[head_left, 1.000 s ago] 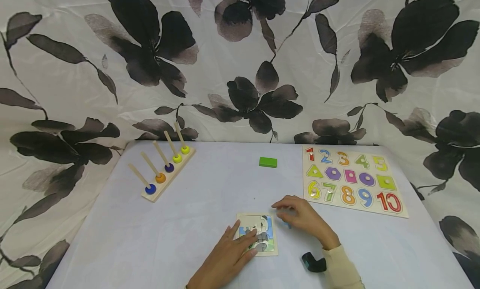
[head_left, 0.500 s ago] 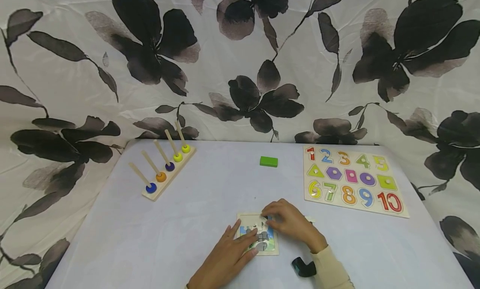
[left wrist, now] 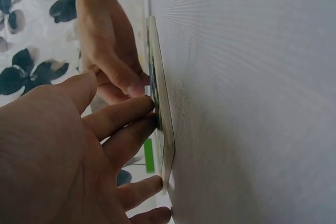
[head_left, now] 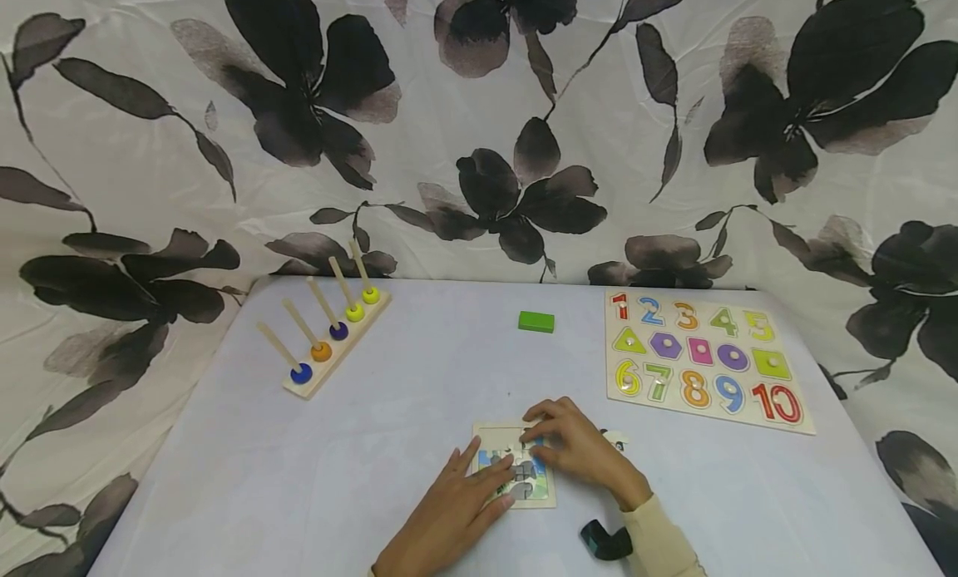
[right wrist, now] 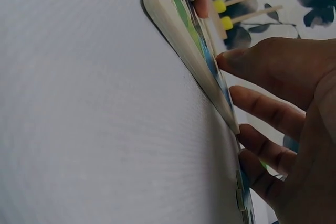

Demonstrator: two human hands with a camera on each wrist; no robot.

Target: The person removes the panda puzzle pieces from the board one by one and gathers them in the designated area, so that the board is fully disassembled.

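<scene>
A small wooden jigsaw puzzle (head_left: 539, 504) with a black, white, blue and green picture lies flat near the table's front. My left hand (head_left: 456, 510) rests on its left part, fingers spread and fairly straight; in the left wrist view its fingertips (left wrist: 149, 103) touch the picture. My right hand (head_left: 580, 444) is over the upper right part, thumb and fingers bent around a puzzle piece at the board's surface, mostly hidden by the fingers. In the right wrist view the thumb (right wrist: 236, 61) touches the picture. Beside that hand lies a loose puzzle piece (head_left: 617, 438), partly covered.
At the back left stands a wooden peg rack (head_left: 337, 365) with coloured beads. A green block (head_left: 535, 322) lies at the back middle. The number and shape board (head_left: 707, 361) is on the right. A black bent device (head_left: 606, 540) sits by the right wrist.
My right hand has moved left from beside the puzzle onto its upper right part, uncovering the loose piece at its right. The left hand has stayed in place.
</scene>
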